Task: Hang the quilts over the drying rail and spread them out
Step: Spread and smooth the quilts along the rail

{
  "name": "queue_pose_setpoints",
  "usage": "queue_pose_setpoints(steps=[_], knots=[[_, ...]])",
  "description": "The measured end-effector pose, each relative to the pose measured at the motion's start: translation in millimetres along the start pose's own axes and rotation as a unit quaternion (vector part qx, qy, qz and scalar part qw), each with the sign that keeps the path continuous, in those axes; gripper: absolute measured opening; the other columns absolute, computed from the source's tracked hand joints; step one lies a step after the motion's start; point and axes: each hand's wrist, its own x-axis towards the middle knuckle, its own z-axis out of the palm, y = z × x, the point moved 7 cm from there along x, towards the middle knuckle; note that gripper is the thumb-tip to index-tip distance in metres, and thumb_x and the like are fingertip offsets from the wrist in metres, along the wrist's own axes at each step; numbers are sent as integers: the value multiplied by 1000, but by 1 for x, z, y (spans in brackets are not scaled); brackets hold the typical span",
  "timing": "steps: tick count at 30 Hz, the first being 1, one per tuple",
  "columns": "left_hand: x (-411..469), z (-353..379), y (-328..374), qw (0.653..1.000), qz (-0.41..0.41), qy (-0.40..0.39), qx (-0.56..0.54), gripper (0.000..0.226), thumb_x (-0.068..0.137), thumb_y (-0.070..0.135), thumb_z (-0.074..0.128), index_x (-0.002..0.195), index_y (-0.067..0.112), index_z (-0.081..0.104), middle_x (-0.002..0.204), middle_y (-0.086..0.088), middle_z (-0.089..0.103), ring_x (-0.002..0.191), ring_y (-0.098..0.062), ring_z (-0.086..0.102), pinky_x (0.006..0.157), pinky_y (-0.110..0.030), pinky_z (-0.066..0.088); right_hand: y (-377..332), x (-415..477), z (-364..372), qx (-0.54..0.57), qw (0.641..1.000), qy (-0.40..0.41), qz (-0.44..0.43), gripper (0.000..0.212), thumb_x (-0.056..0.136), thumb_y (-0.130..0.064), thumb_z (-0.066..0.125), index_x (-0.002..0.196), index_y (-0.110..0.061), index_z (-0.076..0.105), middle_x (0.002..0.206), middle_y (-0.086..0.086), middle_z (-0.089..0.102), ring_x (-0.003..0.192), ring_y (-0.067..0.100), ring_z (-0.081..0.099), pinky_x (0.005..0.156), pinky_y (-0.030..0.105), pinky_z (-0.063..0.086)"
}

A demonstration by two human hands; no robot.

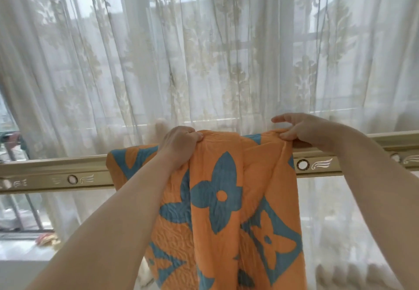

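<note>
Two hands grip one quilt over one rail.

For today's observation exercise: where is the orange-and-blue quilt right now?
In the head view the orange-and-blue quilt hangs at centre over the gold drying rail, its bunched top held between the left hand and right hand.

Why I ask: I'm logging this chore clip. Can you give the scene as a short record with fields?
rail: gold, horizontal
quilt: orange with blue flowers, draped over rail, bunched
left hand: grips quilt's top fold
right hand: pinches quilt edge at rail
curtain: sheer, behind rail
</note>
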Motion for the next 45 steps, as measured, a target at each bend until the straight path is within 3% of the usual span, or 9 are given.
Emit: queue_pose_setpoints(steps=[4, 11, 15, 19, 24, 29, 37, 40, 45], knots=[[-1, 7, 9, 1000, 13, -5, 17, 43, 92, 31, 49, 53, 17, 39, 58, 1, 48, 63, -19, 47, 61, -35, 34, 4, 0, -13, -130, 987, 94, 3, 52, 93, -2, 46, 141, -20, 42, 143, 12, 44, 127, 28, 45, 106, 37, 37], [-5, 8, 13, 999, 25, 1, 39, 42, 94, 36, 46, 57, 17, 42, 62, 0, 52, 66, -19, 51, 64, -36, 37, -21, -15, 8, -280, 927, 236, -78, 36, 94, -15, 37, 121, -26, 59, 124, 3, 62, 109, 25, 57, 93, 39, 44], [-10, 3, 13, 997, 34, 14, 65, 41, 96, 39, 45, 61, 16, 44, 63, 2, 52, 65, -16, 49, 58, -33, 34, -57, -21, 41, -265, 920, 205, -202, 32, 99, -26, 35, 120, -23, 59, 113, 3, 68, 106, 24, 59, 91, 37, 42], [-19, -3, 12, 994, 48, 27, 92, 34, 97, 45, 41, 77, 20, 55, 77, 3, 59, 78, -17, 55, 67, -34, 37, -54, -11, 78, -293, 933, 124, -169, 45, 101, -44, 20, 131, -25, 48, 121, 6, 64, 112, 27, 55, 85, 35, 33], [-31, -11, 18, 986, 64, 63, 142, 34, 99, 41, 37, 87, 14, 54, 84, 1, 56, 81, -18, 52, 70, -31, 34, -59, -20, 88, -325, 914, 155, -186, 56, 99, -50, 10, 142, -25, 37, 120, 9, 66, 116, 29, 53, 95, 37, 32], [-32, -33, 22, 983, 54, 112, 135, 31, 100, 38, 39, 87, 13, 52, 89, 1, 55, 83, -19, 52, 73, -32, 37, -64, -25, 88, -321, 907, 183, -202, 60, 98, -52, 7, 139, -26, 42, 113, 9, 67, 107, 28, 57, 80, 34, 31], [-10, -106, -38, 974, -91, 186, 88, 36, 99, 35, 40, 100, 3, 56, 105, -14, 60, 94, -29, 54, 77, -36, 38, -62, -28, 79, -376, 881, 210, -196, 67, 98, -51, 15, 75, -16, 67, 74, -1, 65, 70, 18, 56, 66, 32, 35], [-5, -107, -70, 973, -150, 131, 119, 45, 99, 35, 41, 112, -5, 57, 119, -25, 60, 111, -38, 54, 86, -38, 40, -56, -22, 73, -392, 884, 195, -164, 63, 97, -52, 18, 74, -21, 68, 78, -2, 66, 75, 18, 56, 69, 33, 36], [2, -79, -81, 978, -124, 0, 165, 48, 98, 47, 37, 105, 4, 57, 113, -18, 61, 104, -33, 55, 85, -38, 43, -50, -26, 64, -417, 877, 207, -121, 50, 96, -45, 25, 80, -23, 67, 88, -1, 67, 79, 19, 53, 70, 33, 34]])
